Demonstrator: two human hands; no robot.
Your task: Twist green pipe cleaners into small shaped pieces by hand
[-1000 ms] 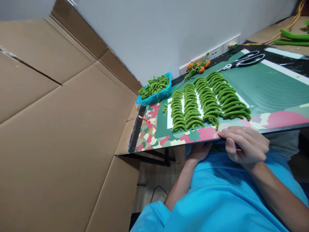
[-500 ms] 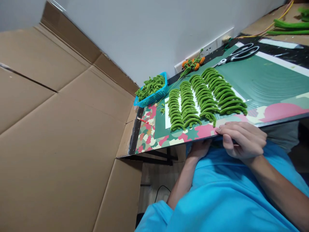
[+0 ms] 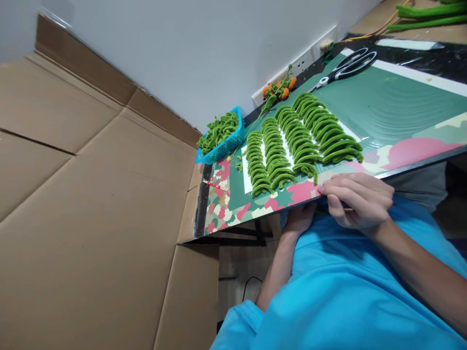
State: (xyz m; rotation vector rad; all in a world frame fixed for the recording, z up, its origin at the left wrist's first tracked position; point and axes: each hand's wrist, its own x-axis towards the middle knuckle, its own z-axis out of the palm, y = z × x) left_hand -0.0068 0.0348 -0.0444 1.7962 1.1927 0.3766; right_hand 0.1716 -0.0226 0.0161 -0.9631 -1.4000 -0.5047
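My right hand rests at the table's front edge, its fingers curled together; whatever they might hold is hidden. Below the edge, in front of the blue shirt, my left hand is partly covered by the tabletop and its fingers do not show. Just beyond my right fingertips, curved green fuzzy pieces lie in several columns on a white sheet. One curled piece at the near end of a column is closest to those fingertips. The sheet lies on a green mat.
A blue basket of green pieces stands at the table's far left corner. Orange flowers lie by the wall, with scissors to their right. Green stems are at the upper right, and cardboard walls the left side.
The camera view has shifted slightly, so the table and its contents appear a little further left and higher. Both hands keep nearly the same pose at the table edge.
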